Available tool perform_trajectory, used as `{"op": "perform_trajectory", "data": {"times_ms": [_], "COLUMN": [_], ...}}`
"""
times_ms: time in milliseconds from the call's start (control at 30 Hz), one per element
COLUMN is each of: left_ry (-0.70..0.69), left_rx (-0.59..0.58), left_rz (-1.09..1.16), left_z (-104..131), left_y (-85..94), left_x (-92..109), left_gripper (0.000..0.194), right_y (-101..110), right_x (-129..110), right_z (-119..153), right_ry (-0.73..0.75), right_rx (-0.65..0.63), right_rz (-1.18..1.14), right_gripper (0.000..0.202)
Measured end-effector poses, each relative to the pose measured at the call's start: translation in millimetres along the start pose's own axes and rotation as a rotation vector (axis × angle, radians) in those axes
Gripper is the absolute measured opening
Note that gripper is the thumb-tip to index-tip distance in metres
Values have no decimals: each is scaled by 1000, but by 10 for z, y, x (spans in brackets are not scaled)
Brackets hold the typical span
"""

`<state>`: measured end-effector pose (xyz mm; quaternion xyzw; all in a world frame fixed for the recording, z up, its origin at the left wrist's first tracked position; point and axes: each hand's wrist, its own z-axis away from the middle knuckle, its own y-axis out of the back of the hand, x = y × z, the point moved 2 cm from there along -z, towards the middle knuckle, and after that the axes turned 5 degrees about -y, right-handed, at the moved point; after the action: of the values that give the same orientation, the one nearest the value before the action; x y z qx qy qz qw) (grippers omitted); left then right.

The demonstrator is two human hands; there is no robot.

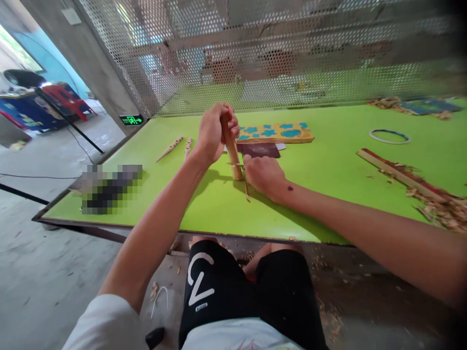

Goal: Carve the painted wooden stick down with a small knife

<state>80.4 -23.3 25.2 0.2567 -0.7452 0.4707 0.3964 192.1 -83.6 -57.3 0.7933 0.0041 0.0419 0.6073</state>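
My left hand (219,130) is wrapped round the upper part of a wooden stick (234,158), which stands nearly upright with its lower end at the green table (306,194). My right hand (263,176) is closed on a knife, mostly hidden by the fingers. Its thin blade (235,164) lies across the lower part of the stick. A narrow curled shaving (247,192) hangs beside the stick. Just behind the hands are a dark brown sheet (260,149) and a yellow board with blue shapes (291,132).
Two carved pointed sticks (170,148) lie left of my hands. A ring (389,136), a red-edged wood strip (404,174) and wood shavings (447,211) are at the right. Perforated metal mesh (255,58) rises behind the table. A blurred-out item lies at the left.
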Motion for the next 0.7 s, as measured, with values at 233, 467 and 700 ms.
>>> {"op": "perform_trajectory", "data": {"times_ms": [233,467,700], "left_ry": [-10,-21,-26], "left_rx": [69,-21,-50], "left_rz": [-2,-116,-153], "left_z": [-29,28,-16], "left_y": [131,-24,-43], "left_x": [50,13,-3], "left_gripper": [30,23,26], "right_y": [-28,141,86], "right_x": [98,69,20], "right_z": [-19,-85,-83], "right_ry": [64,-29,-5], "right_rx": [-58,131,77], "right_rz": [51,83,38], "right_gripper": [22,29,28]}}
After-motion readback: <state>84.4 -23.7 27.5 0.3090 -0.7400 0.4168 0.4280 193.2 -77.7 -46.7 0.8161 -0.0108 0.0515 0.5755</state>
